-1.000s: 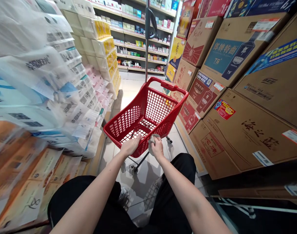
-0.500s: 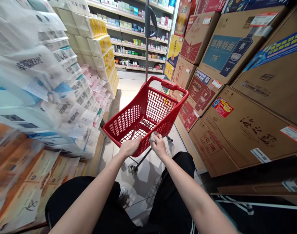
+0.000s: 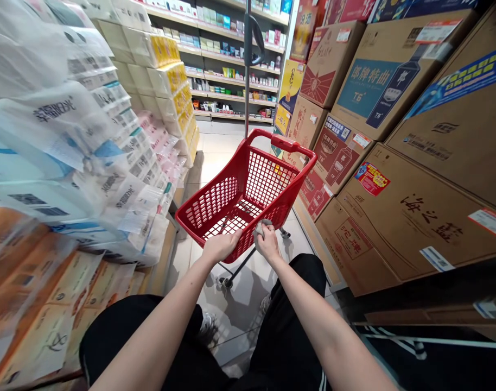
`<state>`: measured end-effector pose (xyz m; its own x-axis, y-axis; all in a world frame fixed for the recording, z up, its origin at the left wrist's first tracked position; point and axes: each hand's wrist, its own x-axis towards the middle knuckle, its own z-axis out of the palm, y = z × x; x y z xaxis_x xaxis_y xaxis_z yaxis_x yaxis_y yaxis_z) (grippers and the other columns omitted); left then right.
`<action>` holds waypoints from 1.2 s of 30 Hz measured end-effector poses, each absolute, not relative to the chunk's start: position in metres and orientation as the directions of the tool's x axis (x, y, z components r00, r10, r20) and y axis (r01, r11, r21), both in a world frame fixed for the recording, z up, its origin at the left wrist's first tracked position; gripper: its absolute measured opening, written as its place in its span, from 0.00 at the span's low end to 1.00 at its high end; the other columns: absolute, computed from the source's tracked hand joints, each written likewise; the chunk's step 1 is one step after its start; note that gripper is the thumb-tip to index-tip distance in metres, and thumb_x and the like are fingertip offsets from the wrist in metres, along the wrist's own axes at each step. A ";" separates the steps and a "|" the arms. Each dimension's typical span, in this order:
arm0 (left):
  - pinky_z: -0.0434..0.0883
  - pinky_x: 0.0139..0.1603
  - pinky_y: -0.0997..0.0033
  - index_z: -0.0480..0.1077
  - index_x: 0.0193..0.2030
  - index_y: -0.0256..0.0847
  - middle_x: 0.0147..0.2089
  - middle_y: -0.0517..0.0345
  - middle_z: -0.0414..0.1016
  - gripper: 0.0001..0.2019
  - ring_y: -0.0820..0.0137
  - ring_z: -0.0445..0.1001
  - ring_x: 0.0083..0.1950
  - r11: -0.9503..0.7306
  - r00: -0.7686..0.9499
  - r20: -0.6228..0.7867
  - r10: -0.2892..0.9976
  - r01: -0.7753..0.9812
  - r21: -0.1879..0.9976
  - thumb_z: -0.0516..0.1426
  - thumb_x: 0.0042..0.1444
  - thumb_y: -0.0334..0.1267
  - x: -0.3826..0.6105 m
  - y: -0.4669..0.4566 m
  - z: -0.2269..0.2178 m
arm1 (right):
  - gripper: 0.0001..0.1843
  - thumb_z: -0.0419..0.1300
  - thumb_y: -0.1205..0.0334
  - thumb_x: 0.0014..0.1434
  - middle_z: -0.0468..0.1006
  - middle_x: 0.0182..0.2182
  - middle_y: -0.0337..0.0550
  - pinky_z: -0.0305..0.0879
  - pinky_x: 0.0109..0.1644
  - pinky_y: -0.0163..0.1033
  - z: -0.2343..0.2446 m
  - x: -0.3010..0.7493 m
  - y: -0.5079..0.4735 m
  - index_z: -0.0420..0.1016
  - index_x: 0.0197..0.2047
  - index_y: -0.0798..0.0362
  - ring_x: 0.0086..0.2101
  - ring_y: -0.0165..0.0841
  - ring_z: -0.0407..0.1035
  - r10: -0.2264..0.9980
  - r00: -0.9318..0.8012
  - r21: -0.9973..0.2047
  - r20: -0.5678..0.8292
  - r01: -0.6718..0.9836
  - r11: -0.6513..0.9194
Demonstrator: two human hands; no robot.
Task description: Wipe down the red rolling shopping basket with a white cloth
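The left hand (image 3: pixel 221 247) is closed over the near rim of a red cart (image 3: pixel 240 163), its fingers partly hidden; the right hand (image 3: pixel 267 243), just beside it, pinches a bunched grey cloth (image 3: pixel 261 228) against the outside of the cart's side wall; the two hands are near each other but apart. The cart stands on the floor between and ahead of the knees, its body turned at a slant, with sides pierced by rows of small holes and a red handle (image 3: pixel 286 143) at the far end; a thin upright pole (image 3: pixel 247 98) rises beside the handle's left end; dark caster wheels (image 3: pixel 226 282) rest on the tiles. The floor (image 3: pixel 209 141) is of pale tiles with thin joints, bright toward the far end and shadowed under the cart; dark trousers (image 3: pixel 297 282) and a light shoe (image 3: pixel 207 326) show below the forearms. Along the left of the aisle, plastic-wrapped paper packs (image 3: pixel 56 136) are piled high, with orange packs (image 3: pixel 20 239) low and near and yellow-and-white packs (image 3: pixel 166 81) farther off; a pale low ledge (image 3: pixel 160 271) edges the pile; on the right, brown cartons (image 3: pixel 423 217) form a tall wall; across the far end, shelves (image 3: pixel 235 60) hold rows of small boxes and bottles.
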<state>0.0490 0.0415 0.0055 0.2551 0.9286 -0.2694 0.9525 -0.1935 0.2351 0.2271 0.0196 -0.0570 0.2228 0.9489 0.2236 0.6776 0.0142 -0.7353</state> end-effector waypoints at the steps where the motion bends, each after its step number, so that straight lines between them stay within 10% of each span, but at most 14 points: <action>1: 0.66 0.48 0.55 0.74 0.45 0.46 0.44 0.44 0.77 0.41 0.54 0.74 0.48 -0.198 0.265 -0.276 0.924 0.949 0.247 0.26 0.57 0.63 0.049 0.041 0.007 | 0.23 0.50 0.66 0.55 0.68 0.47 0.48 0.62 0.52 0.37 -0.055 0.227 0.023 0.68 0.54 0.53 0.47 0.36 0.65 0.953 0.209 -0.734 0.220 0.678 0.021; 10: 0.66 0.47 0.58 0.73 0.49 0.48 0.44 0.47 0.78 0.40 0.55 0.74 0.47 -0.210 0.274 -0.254 0.928 0.945 0.251 0.26 0.56 0.63 0.048 0.038 0.013 | 0.12 0.50 0.61 0.55 0.70 0.31 0.40 0.63 0.45 0.35 -0.056 0.251 0.026 0.74 0.34 0.51 0.35 0.33 0.66 0.961 0.209 -0.707 0.179 0.706 -0.022; 21: 0.66 0.47 0.56 0.72 0.50 0.49 0.46 0.46 0.77 0.41 0.54 0.74 0.48 -0.219 0.287 -0.252 0.924 0.939 0.266 0.25 0.55 0.64 0.051 0.035 0.010 | 0.22 0.50 0.66 0.53 0.70 0.42 0.49 0.62 0.49 0.39 -0.075 0.251 0.048 0.70 0.52 0.55 0.41 0.36 0.67 0.946 0.281 -0.713 0.162 0.696 -0.085; 36: 0.67 0.47 0.58 0.73 0.44 0.46 0.44 0.48 0.78 0.41 0.57 0.74 0.46 -0.225 0.287 -0.260 0.922 0.943 0.244 0.24 0.58 0.60 0.053 0.033 0.007 | 0.18 0.47 0.66 0.56 0.73 0.42 0.47 0.61 0.51 0.34 -0.044 0.250 0.042 0.72 0.45 0.55 0.43 0.34 0.68 0.934 0.319 -0.703 0.160 0.701 -0.119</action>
